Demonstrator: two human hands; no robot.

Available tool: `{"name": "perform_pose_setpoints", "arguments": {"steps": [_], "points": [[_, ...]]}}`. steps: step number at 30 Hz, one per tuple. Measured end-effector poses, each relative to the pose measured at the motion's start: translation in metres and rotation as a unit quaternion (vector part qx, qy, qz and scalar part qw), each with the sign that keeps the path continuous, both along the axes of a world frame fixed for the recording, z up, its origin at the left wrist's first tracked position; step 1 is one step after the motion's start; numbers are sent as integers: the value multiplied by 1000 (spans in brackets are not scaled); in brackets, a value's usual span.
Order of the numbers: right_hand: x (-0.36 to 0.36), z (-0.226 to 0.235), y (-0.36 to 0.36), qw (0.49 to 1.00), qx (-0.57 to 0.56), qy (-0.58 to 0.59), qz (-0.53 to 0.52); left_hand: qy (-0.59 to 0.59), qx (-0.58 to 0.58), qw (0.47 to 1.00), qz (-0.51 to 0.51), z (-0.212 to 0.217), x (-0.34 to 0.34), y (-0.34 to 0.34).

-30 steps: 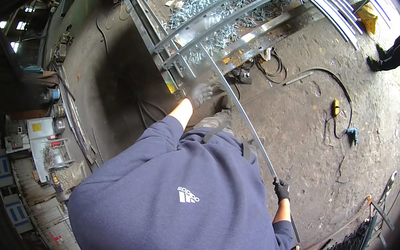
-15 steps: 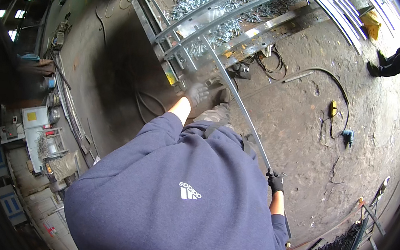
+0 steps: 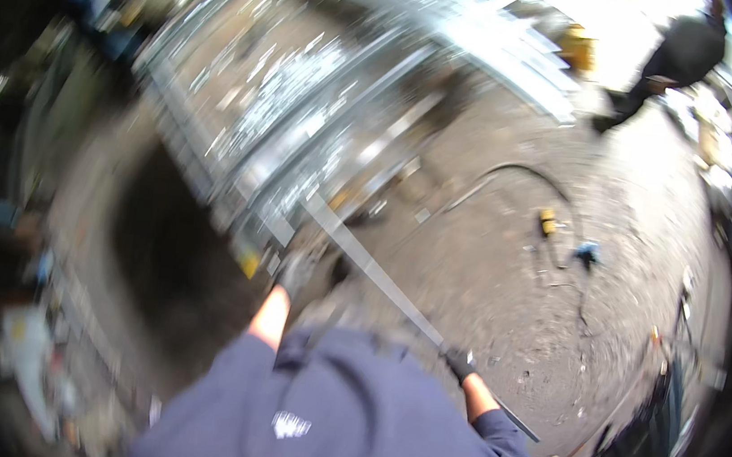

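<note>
A long, thin grey metal bar (image 3: 379, 274) slants from the metal frame down to my right side. My right hand (image 3: 459, 364), in a dark glove, is closed round the bar near its lower end. The bar's far end lies over the near corner of the metal frame (image 3: 179, 140). My left hand (image 3: 294, 276), also gloved, is beside that corner, left of the bar. Motion smears its fingers, and whether it touches anything does not show.
Small shiny metal pieces (image 3: 292, 85) are heaped inside the frame. A person in dark clothes (image 3: 682, 57) stands at the far right, near a yellow object (image 3: 578, 50). A blue power tool (image 3: 588, 252), a yellow device (image 3: 548, 221) and a cable lie on the floor. Dark bars (image 3: 643, 432) are stacked lower right.
The whole view has shifted and blurred, so the frame and bar sit lower and further left. My right hand still grips the bar. The left hand's spread fingers are now smeared.
</note>
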State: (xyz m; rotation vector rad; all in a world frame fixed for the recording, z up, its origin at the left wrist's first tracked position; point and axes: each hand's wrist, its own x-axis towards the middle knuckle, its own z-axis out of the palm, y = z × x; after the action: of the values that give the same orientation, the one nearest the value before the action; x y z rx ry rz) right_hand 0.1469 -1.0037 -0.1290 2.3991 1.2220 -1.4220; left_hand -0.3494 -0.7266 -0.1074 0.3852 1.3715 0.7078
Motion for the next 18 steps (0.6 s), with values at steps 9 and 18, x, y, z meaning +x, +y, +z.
{"name": "perform_pose_setpoints", "arguments": {"steps": [9, 18], "points": [[-131, 52, 192, 989, 27, 141, 22, 21, -75, 997, -31, -32, 42, 72], [-215, 24, 298, 933, 206, 287, 74, -136, 58, 981, -129, -44, 65, 96]]}}
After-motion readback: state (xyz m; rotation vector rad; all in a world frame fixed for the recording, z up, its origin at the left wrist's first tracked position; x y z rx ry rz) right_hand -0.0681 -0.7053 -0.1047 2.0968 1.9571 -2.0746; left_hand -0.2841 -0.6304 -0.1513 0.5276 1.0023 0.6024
